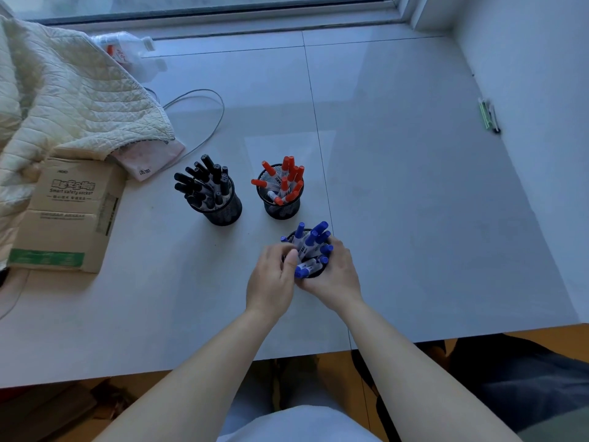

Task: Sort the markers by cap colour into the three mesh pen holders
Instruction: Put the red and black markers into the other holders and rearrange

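One pale tabletop point(398, 193), smooth and faintly glossy, crossed by thin seam lines, its near edge running across the lower part of the view.
One quilted cream fabric point(57, 100), soft and ribbed with stitched channels, heaped over the far left corner.
One flattened cardboard box point(63, 215), matte brown with printed lettering and a green strip, lying partly under the fabric's edge.
One thin grey cable point(204, 116), looped on the surface beyond the holders.
Three black mesh pen holders, cylindrical, upright, set in a loose triangle and apart from one another:
– left holder point(224, 210), filled with black-capped markers point(204, 183) fanning outward;
– far holder point(282, 208), filled with red-capped markers point(287, 180), white barrels showing;
– near holder point(314, 272), filled with blue-capped markers point(310, 244), mostly hidden by the hands.
Two bare forearms, reaching forward from the lower edge and converging on the near holder.
Left hand point(271, 282): fingers curled against the holder's left side and rim, thumb up; whether it pinches a marker cannot be told.
Right hand point(334, 275): wrapped around the holder's right and near side, fingers closed on the mesh wall
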